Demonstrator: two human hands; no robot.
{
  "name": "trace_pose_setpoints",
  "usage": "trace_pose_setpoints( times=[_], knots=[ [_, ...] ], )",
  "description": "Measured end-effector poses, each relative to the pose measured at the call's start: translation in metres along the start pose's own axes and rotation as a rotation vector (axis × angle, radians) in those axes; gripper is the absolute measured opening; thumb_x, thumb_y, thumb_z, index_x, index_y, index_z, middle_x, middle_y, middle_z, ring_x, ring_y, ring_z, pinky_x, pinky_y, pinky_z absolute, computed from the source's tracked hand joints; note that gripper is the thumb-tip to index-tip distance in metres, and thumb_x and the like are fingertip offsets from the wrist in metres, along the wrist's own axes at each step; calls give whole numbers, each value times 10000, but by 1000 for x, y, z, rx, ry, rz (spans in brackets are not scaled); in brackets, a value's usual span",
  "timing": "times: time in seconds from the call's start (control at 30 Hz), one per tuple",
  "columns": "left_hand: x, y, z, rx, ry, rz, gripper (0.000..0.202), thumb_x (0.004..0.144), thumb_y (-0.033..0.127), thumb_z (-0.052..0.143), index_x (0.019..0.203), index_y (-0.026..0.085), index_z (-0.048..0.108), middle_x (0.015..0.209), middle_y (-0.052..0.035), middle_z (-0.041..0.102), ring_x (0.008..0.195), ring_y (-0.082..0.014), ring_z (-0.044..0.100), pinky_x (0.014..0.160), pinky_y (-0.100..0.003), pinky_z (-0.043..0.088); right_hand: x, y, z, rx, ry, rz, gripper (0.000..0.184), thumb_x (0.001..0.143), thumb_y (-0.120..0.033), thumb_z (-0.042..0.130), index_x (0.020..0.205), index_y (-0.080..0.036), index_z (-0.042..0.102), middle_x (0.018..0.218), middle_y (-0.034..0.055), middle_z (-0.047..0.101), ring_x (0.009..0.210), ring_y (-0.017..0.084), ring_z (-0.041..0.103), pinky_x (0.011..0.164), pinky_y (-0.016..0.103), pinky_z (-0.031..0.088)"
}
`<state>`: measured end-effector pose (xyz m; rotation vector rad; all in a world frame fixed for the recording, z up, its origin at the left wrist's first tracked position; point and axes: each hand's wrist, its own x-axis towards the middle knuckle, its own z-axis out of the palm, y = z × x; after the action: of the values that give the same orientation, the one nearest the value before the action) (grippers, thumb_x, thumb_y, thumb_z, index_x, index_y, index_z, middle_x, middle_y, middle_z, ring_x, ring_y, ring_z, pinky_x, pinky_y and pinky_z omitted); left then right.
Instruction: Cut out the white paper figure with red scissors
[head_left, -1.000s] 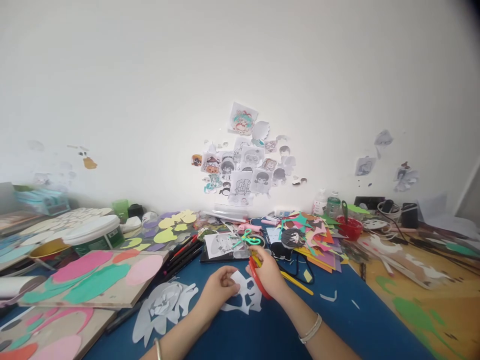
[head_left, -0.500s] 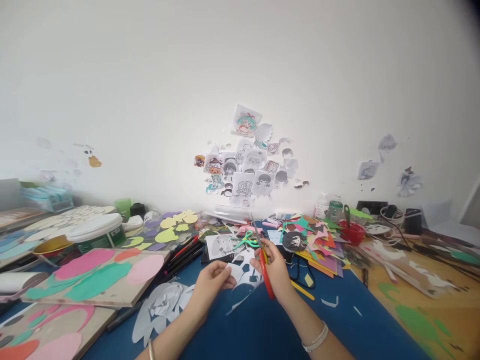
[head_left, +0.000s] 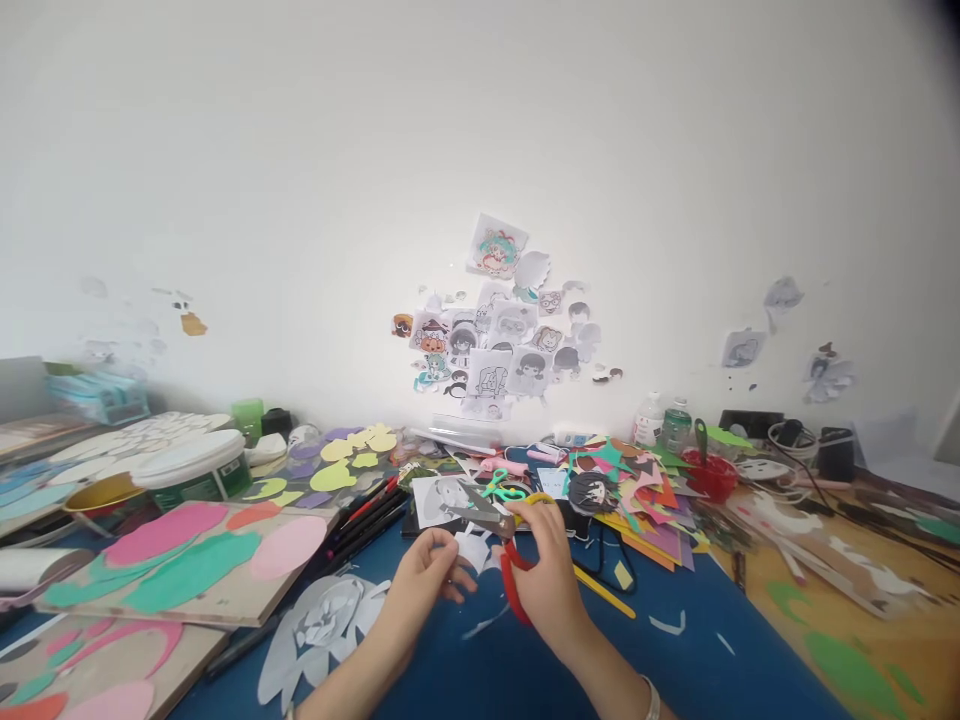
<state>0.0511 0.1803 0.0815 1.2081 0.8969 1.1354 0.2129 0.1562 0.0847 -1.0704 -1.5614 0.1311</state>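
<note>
My right hand (head_left: 551, 575) grips a pair of scissors (head_left: 505, 524) with one red and one yellow handle loop. Their blades are spread and point left, above the paper. My left hand (head_left: 426, 575) has thumb and finger pinched on the edge of a small white paper piece (head_left: 472, 550), just under the blades. A thin paper strip (head_left: 486, 624) lies blurred on the blue mat (head_left: 480, 680) below. Behind the blades is a printed grey picture (head_left: 436, 500), partly covered. A smaller green pair of scissors (head_left: 501, 487) rests beyond my hands.
Grey paper cut-outs (head_left: 326, 625) lie left of my forearm, near black and red pens (head_left: 375, 520). Boards with coloured paper shapes (head_left: 202, 560) and a white-lidded tub (head_left: 191, 465) stand further left. Coloured paper scraps (head_left: 652, 500) and a yellow stick (head_left: 604, 592) are at right.
The scissors have swung from pointing up and away to pointing left, and their blades have spread. My right hand has turned with them. The white paper has shifted slightly between my hands.
</note>
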Motion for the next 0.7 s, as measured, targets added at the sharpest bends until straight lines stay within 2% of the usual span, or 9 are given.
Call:
trace_pose_setpoints(
  times=[0.13, 0.2, 0.37, 0.53, 0.7],
  knots=[
    [6, -4, -5, 18, 7, 37, 402, 657, 526, 638, 764, 204, 423, 500, 36, 612, 438, -112, 566, 465, -211, 415, 1, 9, 6, 217, 23, 246, 586, 588, -179, 705, 1131, -271, 505, 1024, 55, 511, 942, 260, 522, 778, 375, 452],
    [8, -4, -7, 58, 36, 63, 403, 647, 536, 633, 756, 204, 431, 462, 38, 597, 416, -109, 538, 467, -215, 409, 3, 16, 5, 337, 57, 289, 658, 591, -220, 700, 1189, -282, 435, 1037, 48, 504, 947, 247, 524, 748, 347, 457],
    [7, -2, -7, 174, 130, 155, 380, 647, 558, 597, 730, 210, 468, 433, 52, 553, 401, -127, 510, 448, -237, 397, 8, 23, -8, 466, 94, 190, 634, 667, -398, 666, 1212, -301, 357, 1013, 50, 502, 1006, 238, 494, 793, 342, 441],
    [4, -3, -7, 257, 129, 199, 312, 712, 518, 559, 761, 217, 492, 468, 51, 555, 452, -139, 523, 490, -244, 401, 9, 13, -17, 472, 43, 165, 559, 681, -521, 662, 1129, -306, 405, 943, 33, 508, 929, 226, 514, 833, 369, 421],
    [6, -3, -11, 275, 144, 202, 340, 722, 554, 542, 766, 222, 487, 486, 48, 553, 462, -146, 519, 502, -250, 397, 13, 13, -24, 569, -31, 97, 676, 648, -659, 623, 1160, -281, 394, 1038, 63, 496, 1031, 242, 488, 948, 392, 361]
  ],
)
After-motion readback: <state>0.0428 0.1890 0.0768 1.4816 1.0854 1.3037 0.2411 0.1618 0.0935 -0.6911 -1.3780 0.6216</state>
